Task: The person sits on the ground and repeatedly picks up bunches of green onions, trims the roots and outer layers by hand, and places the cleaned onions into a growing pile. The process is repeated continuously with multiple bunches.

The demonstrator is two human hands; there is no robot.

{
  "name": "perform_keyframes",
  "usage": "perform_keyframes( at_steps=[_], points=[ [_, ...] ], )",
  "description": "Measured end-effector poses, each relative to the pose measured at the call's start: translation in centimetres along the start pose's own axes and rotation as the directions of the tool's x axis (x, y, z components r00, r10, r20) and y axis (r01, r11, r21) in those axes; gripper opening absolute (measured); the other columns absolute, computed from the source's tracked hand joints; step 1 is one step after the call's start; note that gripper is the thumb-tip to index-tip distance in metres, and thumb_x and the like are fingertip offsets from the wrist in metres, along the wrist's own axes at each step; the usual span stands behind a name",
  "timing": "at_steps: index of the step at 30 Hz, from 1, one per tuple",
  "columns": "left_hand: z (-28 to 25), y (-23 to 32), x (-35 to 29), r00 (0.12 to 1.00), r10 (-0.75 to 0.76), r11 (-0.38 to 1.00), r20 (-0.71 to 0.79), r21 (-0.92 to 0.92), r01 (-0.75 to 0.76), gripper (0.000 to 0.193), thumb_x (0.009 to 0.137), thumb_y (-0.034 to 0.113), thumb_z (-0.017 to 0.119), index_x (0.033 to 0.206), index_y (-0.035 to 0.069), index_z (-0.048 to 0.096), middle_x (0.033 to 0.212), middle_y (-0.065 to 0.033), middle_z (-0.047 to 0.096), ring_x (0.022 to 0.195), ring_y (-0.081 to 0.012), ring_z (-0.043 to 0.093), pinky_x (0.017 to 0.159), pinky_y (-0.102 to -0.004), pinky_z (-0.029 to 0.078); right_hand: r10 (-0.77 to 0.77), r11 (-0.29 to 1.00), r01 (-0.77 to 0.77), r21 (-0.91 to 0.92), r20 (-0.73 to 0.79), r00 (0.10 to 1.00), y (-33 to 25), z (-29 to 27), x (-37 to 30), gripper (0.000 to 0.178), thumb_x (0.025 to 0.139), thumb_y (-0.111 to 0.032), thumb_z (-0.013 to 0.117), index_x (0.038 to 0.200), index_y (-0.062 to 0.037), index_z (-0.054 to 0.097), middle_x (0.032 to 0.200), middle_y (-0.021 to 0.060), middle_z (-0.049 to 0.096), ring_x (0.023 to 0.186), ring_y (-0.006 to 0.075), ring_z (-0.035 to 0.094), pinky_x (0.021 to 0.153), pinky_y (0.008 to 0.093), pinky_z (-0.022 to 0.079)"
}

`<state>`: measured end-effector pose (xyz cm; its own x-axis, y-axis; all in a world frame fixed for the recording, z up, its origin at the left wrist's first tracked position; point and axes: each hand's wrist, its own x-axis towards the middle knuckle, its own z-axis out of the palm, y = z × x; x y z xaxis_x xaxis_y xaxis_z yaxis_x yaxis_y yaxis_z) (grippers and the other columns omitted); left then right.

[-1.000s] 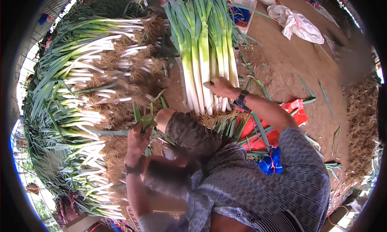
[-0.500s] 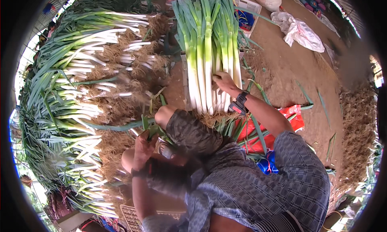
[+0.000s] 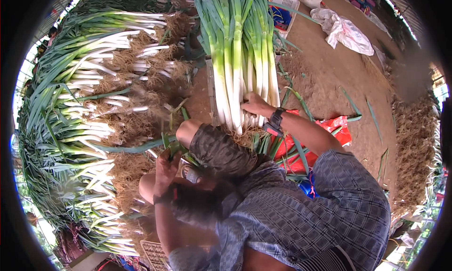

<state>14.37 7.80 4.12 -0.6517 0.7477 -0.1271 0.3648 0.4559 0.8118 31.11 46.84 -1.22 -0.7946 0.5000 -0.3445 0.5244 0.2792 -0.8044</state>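
Observation:
A bunch of leeks (image 3: 233, 73) lies in front of me, green tops away and white stalks towards me, with roots (image 3: 247, 138) at the near end. My right hand (image 3: 256, 104) is on the lower white part of the bunch, its fingers curled round a stalk; the fingertips are partly hidden. My left hand (image 3: 168, 166), beside my bent knee, is closed on green leek leaves (image 3: 173, 146) that stick out above the fist. A dark device is strapped to my right wrist.
A long heap of leeks (image 3: 94, 125) with tangled roots fills the left side. At the far end stands a white crate (image 3: 288, 7) with blue things in it. A red plastic sheet (image 3: 335, 130) with loose leaves lies right of my knee. A white sack (image 3: 346, 33) rests on the dirt floor.
My right hand has slid down the white stalks towards the root end. My left hand stays closed on the leaves by my knee. The whole view has shifted slightly.

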Motion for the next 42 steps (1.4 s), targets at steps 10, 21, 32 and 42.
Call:
perform_keyframes(
  at_steps=[10,21,32,42],
  points=[
    [0.0,-0.6,-0.8,0.998,-0.033,0.987,-0.052,-0.157,0.025,0.015,0.098,0.011,0.064,0.101,-0.003,0.069,0.078,-0.0058,0.067,0.071,-0.0109,0.054,0.063,-0.0316,0.046,-0.016,0.996,0.023,0.083,-0.082,0.997,-2.9,-3.2,-3.0,0.04,0.098,-0.034,0.065,0.091,0.0058,0.065,0.068,0.0108,0.067,0.051,0.0136,0.063,0.046,0.029,0.053],
    [0.3,-1.8,-0.6,0.992,-0.123,0.947,-0.009,-0.301,0.115,0.02,0.1,0.018,0.063,0.102,-0.001,0.07,0.068,0.0036,0.053,0.062,-0.0058,0.043,0.055,-0.0266,0.035,-0.031,0.999,0.03,0.014,0.042,0.999,1.1,-1.4,-2.1,0.031,0.097,-0.031,0.063,0.092,-0.0006,0.062,0.066,0.0041,0.062,0.05,0.0129,0.058,0.042,0.0297,0.045],
    [1.7,-4.1,0.6,0.991,-0.119,0.931,0.058,-0.34,0.131,0.027,0.097,0.028,0.07,0.11,0.004,0.073,0.076,0.0036,0.064,0.065,-0.0044,0.05,0.057,-0.025,0.041,0.127,0.991,-0.131,-0.001,0.248,0.96,-0.3,-2.1,-2.4,0.041,0.098,-0.033,0.064,0.084,0.0046,0.061,0.068,0.0102,0.069,0.049,0.0148,0.062,0.04,0.0299,0.047],
    [1.2,-4.0,-0.5,0.977,-0.214,0.91,-0.001,-0.364,0.199,0.026,0.098,0.024,0.069,0.104,-0.001,0.071,0.07,0.0033,0.059,0.061,-0.0058,0.046,0.055,-0.0265,0.037,0.124,0.992,-0.113,-0.054,0.284,0.951,-1.0,-2.0,-2.3,0.044,0.095,-0.039,0.067,0.078,0.0006,0.062,0.073,0.0078,0.07,0.057,0.0118,0.063,0.043,0.0294,0.046]
  ],
)
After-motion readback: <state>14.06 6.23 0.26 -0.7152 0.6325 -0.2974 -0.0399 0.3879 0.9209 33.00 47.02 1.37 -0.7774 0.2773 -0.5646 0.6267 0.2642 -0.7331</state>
